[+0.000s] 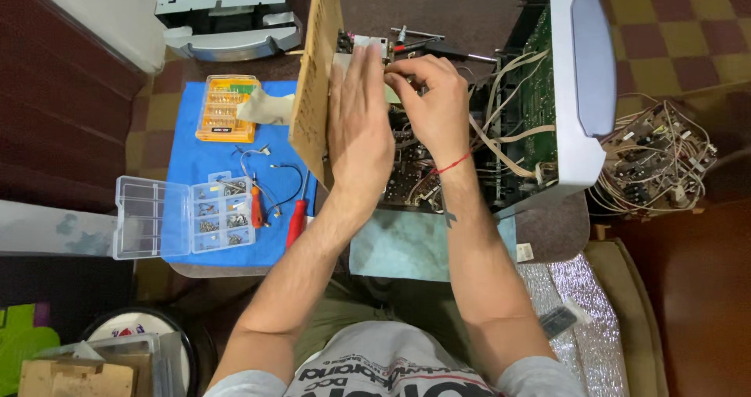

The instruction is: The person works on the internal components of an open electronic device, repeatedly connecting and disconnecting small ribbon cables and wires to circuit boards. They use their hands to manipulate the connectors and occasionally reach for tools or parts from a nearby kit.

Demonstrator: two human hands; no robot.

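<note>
A tan circuit board (314, 76) stands on its edge, tilted up from an opened electronic chassis (418, 174) full of dark parts and beige ribbon cables. My left hand (358, 127) lies flat against the board's component side, fingers stretched upward. My right hand (434, 104) is just to the right of it, fingers curled and pinching a small part at the board's top edge. A red thread circles my right wrist. What the right fingers pinch is too small to tell.
A blue mat (188, 158) carries an orange bit case (223, 107), a clear parts box (188, 215) with screws, red-handled screwdrivers (296, 221) and loose wires. A grey device cover (583, 92) stands on the right, another wired board (653, 158) beyond it. Tools (430, 46) lie at the back.
</note>
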